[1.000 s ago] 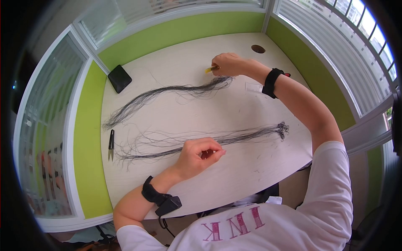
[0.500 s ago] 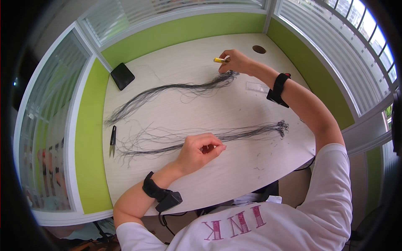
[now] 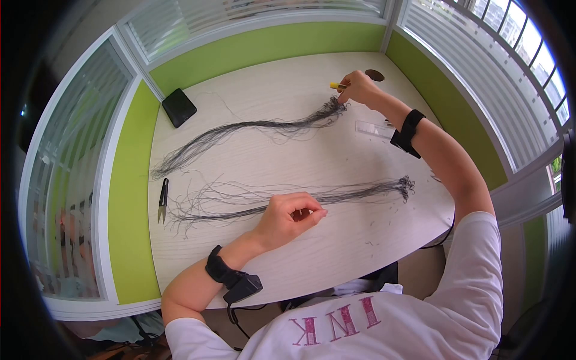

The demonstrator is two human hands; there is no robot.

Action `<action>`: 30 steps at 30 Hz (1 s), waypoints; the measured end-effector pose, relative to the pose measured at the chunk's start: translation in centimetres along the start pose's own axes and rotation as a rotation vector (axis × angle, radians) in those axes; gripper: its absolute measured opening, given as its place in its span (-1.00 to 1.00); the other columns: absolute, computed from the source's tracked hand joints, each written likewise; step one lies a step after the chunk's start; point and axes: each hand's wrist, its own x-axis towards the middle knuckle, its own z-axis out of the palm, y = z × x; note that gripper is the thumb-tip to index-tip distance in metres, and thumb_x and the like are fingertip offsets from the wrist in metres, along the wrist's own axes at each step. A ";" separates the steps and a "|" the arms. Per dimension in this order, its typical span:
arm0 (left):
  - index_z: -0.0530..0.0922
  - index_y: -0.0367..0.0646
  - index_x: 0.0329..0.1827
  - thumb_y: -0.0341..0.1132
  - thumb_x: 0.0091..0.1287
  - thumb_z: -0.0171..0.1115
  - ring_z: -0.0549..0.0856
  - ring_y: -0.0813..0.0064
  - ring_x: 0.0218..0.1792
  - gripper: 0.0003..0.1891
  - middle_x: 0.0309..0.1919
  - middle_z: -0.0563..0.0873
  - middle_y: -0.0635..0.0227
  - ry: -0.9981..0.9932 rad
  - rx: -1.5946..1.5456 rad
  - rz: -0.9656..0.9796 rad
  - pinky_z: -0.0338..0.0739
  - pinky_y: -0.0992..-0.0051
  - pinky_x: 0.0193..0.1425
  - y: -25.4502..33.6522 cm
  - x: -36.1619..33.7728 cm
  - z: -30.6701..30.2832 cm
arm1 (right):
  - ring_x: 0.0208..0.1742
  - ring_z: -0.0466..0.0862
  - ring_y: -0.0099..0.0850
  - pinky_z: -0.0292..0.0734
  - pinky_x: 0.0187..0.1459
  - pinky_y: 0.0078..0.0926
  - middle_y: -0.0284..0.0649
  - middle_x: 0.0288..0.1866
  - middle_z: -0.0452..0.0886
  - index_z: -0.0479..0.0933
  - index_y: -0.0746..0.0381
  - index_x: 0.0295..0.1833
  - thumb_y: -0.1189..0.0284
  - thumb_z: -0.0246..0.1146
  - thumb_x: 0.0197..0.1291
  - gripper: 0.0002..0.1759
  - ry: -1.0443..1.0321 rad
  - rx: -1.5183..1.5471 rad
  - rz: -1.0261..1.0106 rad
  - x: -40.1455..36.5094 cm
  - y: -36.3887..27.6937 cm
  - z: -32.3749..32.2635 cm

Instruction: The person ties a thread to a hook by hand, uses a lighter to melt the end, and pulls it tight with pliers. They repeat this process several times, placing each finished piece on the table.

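**At the Fingertips: Two Bundles of Fine Black Strands**

Under the left hand (image 3: pixel 291 216), closest to the body, the fingers were curled and pressed together, thumb against forefinger, right over the near bundle (image 3: pixel 354 190) of thin black strands. Whether a single strand lay in that pinch could not be told. Loose tails fanned out to the left of those fingers, and the gathered, looped end lay well to their right. Done well, this step probably called for a light, even pinch there, anchoring the fine strands on the table (image 3: pixel 336 252) without dragging them into a tangle. Farther left of the same fingers, small black snips (image 3: pixel 163 195) lay beside the loose tails.

Beyond, the far bundle (image 3: pixel 270 127) ran across the table, its bunched end reaching up to the right hand (image 3: pixel 359 87). Those fingers were closed on a small yellow piece (image 3: pixel 335 86), held just above that end. A short, slow movement from the right hand seemed wisest, since stray strands looped off the bundle. Right of those fingers lay a clear strip (image 3: pixel 375 128); far to their left, a black case (image 3: pixel 179 107).
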 end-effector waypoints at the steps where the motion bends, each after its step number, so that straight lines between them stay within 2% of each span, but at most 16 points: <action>1: 0.62 -0.26 -0.42 -0.47 0.17 0.27 0.49 0.79 -0.60 -0.95 -0.48 0.66 0.41 0.000 0.000 0.001 0.32 0.77 -0.59 0.0 0.0 0.0 | -0.33 0.59 -0.32 0.46 -0.35 -0.40 -0.10 -0.34 0.62 0.61 0.31 -0.21 0.48 0.45 -0.33 -0.59 -0.062 -0.057 0.019 -0.5 -0.4 -0.6; 3: 0.62 -0.26 -0.42 -0.47 0.17 0.27 0.49 0.79 -0.60 -0.95 -0.49 0.66 0.42 0.003 0.024 0.013 0.32 0.77 -0.59 0.1 0.0 0.0 | -0.32 0.57 -0.32 0.43 -0.30 -0.41 -0.11 -0.33 0.61 0.62 0.31 -0.24 0.49 0.43 -0.32 -0.62 -0.122 -0.113 0.040 -1.0 -0.8 -1.3; 6: 0.63 -0.26 -0.42 -0.47 0.16 0.27 0.49 0.79 -0.60 -0.95 -0.49 0.66 0.42 0.014 0.033 0.027 0.32 0.76 -0.59 0.0 0.0 0.0 | -0.35 0.54 -0.33 0.42 -0.36 -0.36 -0.15 -0.39 0.58 0.63 0.29 -0.26 0.48 0.41 -0.31 -0.65 -0.146 -0.132 0.007 -0.8 -0.1 -1.7; 8: 0.63 -0.26 -0.42 -0.47 0.16 0.27 0.49 0.78 -0.60 -0.95 -0.49 0.66 0.42 0.018 0.030 0.028 0.33 0.76 -0.59 -0.1 0.0 0.1 | -0.36 0.54 -0.36 0.40 -0.39 -0.36 -0.14 -0.41 0.59 0.63 0.30 -0.28 0.45 0.39 -0.23 -0.71 -0.143 -0.054 -0.006 0.2 0.8 -1.4; 11: 0.63 -0.26 -0.42 -0.47 0.16 0.27 0.49 0.79 -0.60 -0.95 -0.50 0.66 0.42 0.018 0.027 0.014 0.33 0.76 -0.58 0.0 0.0 0.0 | -0.40 0.53 -0.40 0.39 -0.42 -0.39 -0.15 -0.45 0.58 0.64 0.30 -0.27 0.38 0.37 -0.14 -0.73 -0.106 -0.049 -0.124 -0.3 0.9 -1.1; 14: 0.63 -0.27 -0.41 -0.48 0.17 0.26 0.49 0.79 -0.60 -0.95 -0.51 0.66 0.42 0.019 0.026 0.006 0.32 0.76 -0.58 0.0 0.0 0.0 | -0.46 0.52 -0.42 0.40 -0.43 -0.42 -0.16 -0.49 0.58 0.65 0.27 -0.25 0.33 0.36 -0.08 -0.71 -0.066 -0.118 -0.154 -1.1 -0.2 -0.6; 20: 0.63 -0.27 -0.41 -0.47 0.17 0.27 0.48 0.79 -0.61 -0.95 -0.51 0.65 0.42 0.014 0.042 0.011 0.32 0.76 -0.58 0.1 0.0 -0.1 | -0.48 0.58 -0.36 0.46 -0.41 -0.42 -0.16 -0.50 0.62 0.66 0.24 -0.26 0.28 0.37 -0.11 -0.70 -0.072 -0.208 -0.211 -0.3 -0.5 0.8; 24: 0.63 -0.28 -0.41 -0.47 0.17 0.27 0.49 0.79 -0.60 -0.95 -0.51 0.66 0.42 0.013 0.038 0.022 0.33 0.76 -0.58 0.0 0.0 0.0 | -0.45 0.61 -0.34 0.48 -0.39 -0.42 -0.16 -0.48 0.63 0.67 0.22 -0.28 0.28 0.39 -0.15 -0.70 -0.070 -0.263 -0.169 0.2 -0.5 1.4; 26: 0.62 -0.28 -0.41 -0.47 0.17 0.27 0.49 0.79 -0.61 -0.95 -0.51 0.66 0.42 0.009 0.031 0.018 0.33 0.77 -0.59 0.0 0.0 0.0 | -0.38 0.62 -0.26 0.50 -0.36 -0.35 -0.20 -0.47 0.62 0.67 0.11 -0.26 0.28 0.35 -0.19 -0.71 -0.156 -0.302 -0.140 0.6 -0.3 1.5; 30: 0.62 -0.27 -0.42 -0.47 0.17 0.27 0.49 0.79 -0.61 -0.95 -0.50 0.66 0.42 0.000 0.024 0.018 0.32 0.77 -0.59 -0.1 0.0 0.0 | -0.39 0.62 -0.25 0.51 -0.36 -0.34 -0.18 -0.47 0.62 0.67 0.13 -0.25 0.30 0.35 -0.20 -0.70 -0.189 -0.267 -0.170 0.5 -0.4 1.4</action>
